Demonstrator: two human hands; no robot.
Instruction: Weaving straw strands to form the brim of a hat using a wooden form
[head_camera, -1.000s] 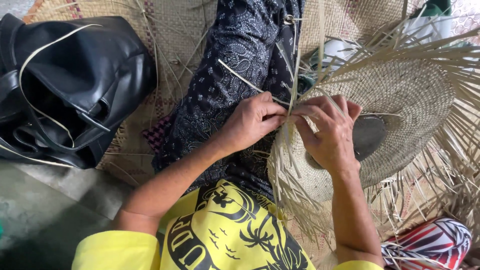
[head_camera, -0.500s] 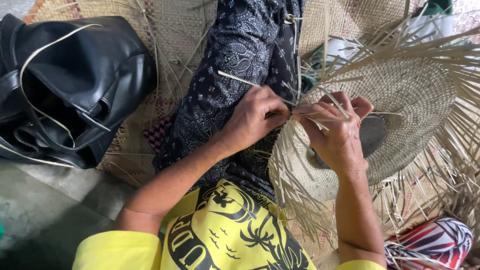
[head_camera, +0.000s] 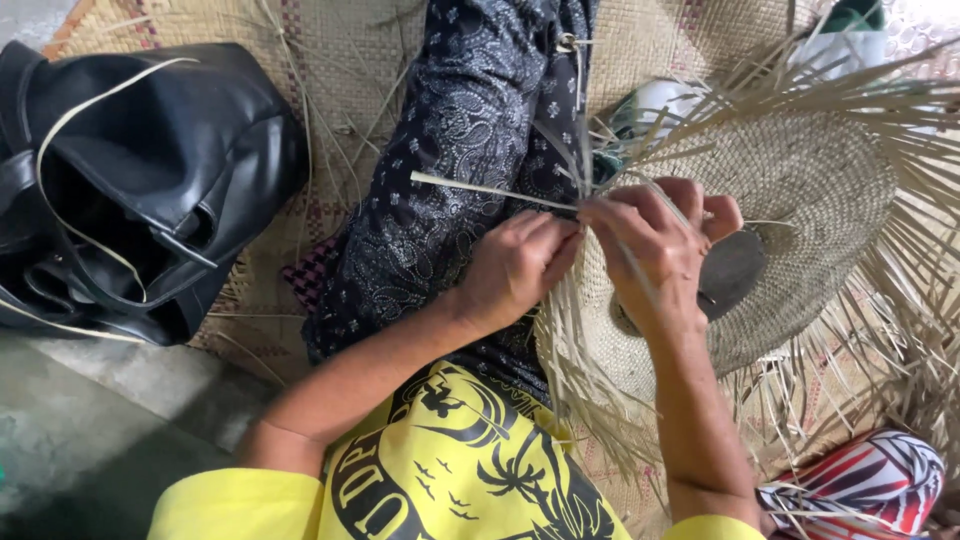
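I am pinching a pale straw strip (head_camera: 480, 187) between both hands, left hand (head_camera: 515, 265) and right hand (head_camera: 655, 250) clamped together on it. The half-woven straw hat (head_camera: 800, 200) is resting on my lap, beside a black bag (head_camera: 140, 190) on the mat (head_camera: 330, 60).

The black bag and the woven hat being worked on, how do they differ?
The black bag is smooth, glossy and dark; the woven hat is pale, textured straw. The bag lies apart and untouched, while the left hand and right hand work the hat's edge. The hat bristles with loose strips; the bag has pale trim lines. Both rest over the woven mat.
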